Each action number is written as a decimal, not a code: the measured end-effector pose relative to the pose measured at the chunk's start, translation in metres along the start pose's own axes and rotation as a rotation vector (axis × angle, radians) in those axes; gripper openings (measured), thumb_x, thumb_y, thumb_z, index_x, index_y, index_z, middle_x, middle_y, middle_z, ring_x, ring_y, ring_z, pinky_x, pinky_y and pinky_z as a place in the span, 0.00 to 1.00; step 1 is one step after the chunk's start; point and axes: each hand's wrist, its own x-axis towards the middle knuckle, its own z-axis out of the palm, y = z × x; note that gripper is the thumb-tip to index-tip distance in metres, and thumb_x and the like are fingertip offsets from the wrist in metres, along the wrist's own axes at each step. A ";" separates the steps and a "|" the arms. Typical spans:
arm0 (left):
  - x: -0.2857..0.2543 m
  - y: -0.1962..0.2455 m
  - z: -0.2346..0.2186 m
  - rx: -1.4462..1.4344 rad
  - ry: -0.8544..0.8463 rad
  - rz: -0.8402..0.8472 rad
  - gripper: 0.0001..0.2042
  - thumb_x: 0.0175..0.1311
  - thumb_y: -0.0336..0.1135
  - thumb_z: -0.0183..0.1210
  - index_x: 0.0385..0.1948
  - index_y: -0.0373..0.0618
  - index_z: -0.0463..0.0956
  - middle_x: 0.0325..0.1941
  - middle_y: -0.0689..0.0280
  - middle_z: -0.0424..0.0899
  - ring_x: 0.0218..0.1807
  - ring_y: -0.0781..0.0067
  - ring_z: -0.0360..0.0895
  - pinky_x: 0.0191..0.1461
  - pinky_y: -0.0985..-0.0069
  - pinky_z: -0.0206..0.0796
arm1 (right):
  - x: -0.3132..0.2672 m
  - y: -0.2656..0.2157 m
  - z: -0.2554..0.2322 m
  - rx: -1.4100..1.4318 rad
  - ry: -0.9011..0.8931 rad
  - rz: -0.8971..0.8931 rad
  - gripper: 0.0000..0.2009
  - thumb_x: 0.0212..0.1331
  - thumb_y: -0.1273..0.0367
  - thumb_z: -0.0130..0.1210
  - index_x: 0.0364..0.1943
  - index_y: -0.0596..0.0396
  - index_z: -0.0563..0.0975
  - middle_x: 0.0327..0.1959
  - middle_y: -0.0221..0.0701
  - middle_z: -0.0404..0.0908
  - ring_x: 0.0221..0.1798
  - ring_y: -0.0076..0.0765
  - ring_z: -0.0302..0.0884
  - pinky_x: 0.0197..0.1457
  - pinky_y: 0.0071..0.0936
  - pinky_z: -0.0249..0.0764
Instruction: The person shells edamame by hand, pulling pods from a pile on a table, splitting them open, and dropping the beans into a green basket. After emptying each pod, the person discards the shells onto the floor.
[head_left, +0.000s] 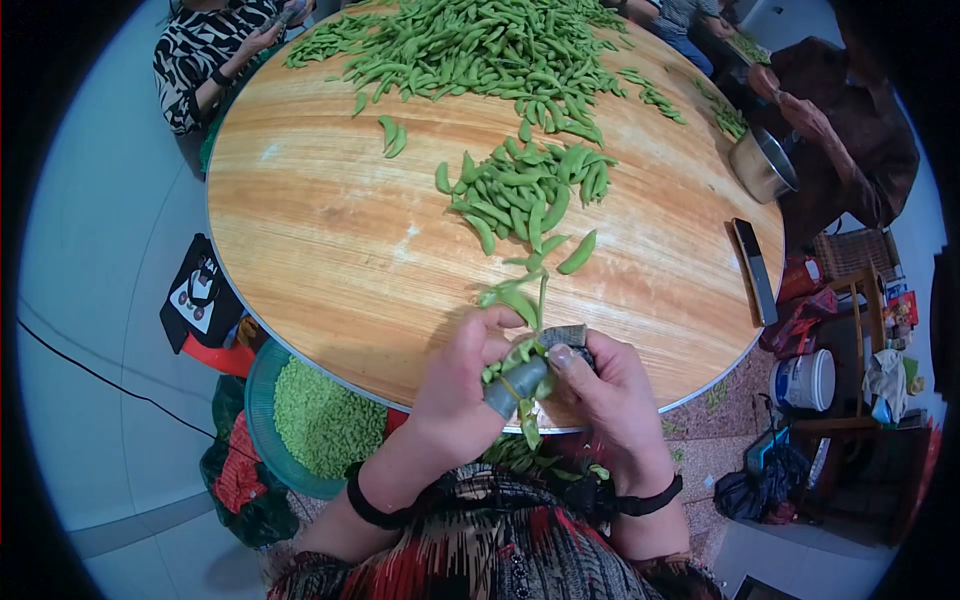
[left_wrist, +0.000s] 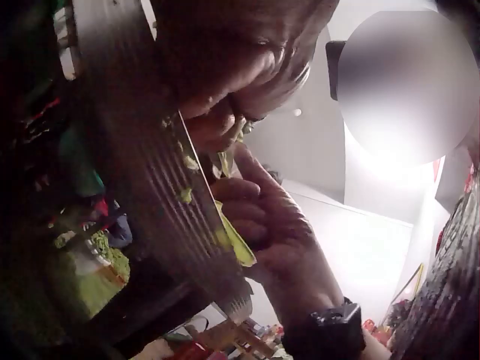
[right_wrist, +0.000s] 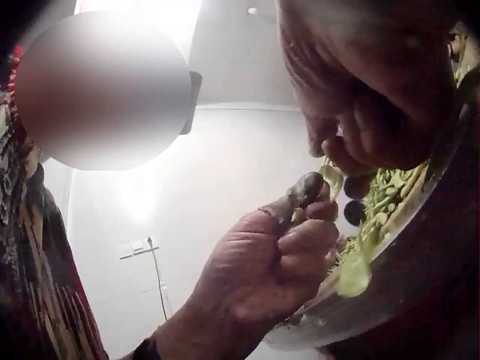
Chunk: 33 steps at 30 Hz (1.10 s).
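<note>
Bare wood lies open across the left and lower-left of the round table (head_left: 300, 230), from the rim up to the pods, and a hand can pass there freely. The right part is also bare, apart from a dark flat bar (head_left: 756, 270) near the right edge and a steel bowl (head_left: 762, 165) at the upper right rim. In the centre a small pile of green pods (head_left: 525, 195) blocks the way, with a larger heap (head_left: 480, 50) spread along the top. Other people's arms crowd the upper left and upper right edges. Below the lower-left rim sits a teal basin of shelled beans (head_left: 315, 420).
</note>
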 end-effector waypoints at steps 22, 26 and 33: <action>0.002 0.004 -0.002 0.635 -0.111 0.190 0.05 0.55 0.23 0.55 0.34 0.35 0.73 0.27 0.70 0.77 0.30 0.73 0.73 0.33 0.74 0.65 | 0.001 0.007 0.000 -1.072 0.117 -0.885 0.14 0.48 0.71 0.61 0.16 0.55 0.66 0.11 0.34 0.66 0.13 0.40 0.67 0.17 0.31 0.63; 0.004 -0.017 -0.009 0.155 -0.203 0.140 0.04 0.56 0.23 0.54 0.33 0.36 0.72 0.27 0.67 0.77 0.27 0.75 0.72 0.29 0.79 0.64 | -0.005 0.011 0.001 -0.607 0.140 -0.630 0.08 0.52 0.72 0.59 0.23 0.57 0.71 0.13 0.29 0.70 0.14 0.26 0.66 0.18 0.24 0.62; -0.005 -0.001 -0.017 -0.945 -0.195 -0.301 0.05 0.60 0.25 0.50 0.36 0.38 0.72 0.30 0.65 0.75 0.23 0.85 0.65 0.21 0.92 0.52 | -0.016 -0.005 0.001 0.276 0.145 -0.221 0.05 0.57 0.72 0.54 0.28 0.58 0.74 0.18 0.20 0.71 0.19 0.11 0.61 0.21 0.12 0.55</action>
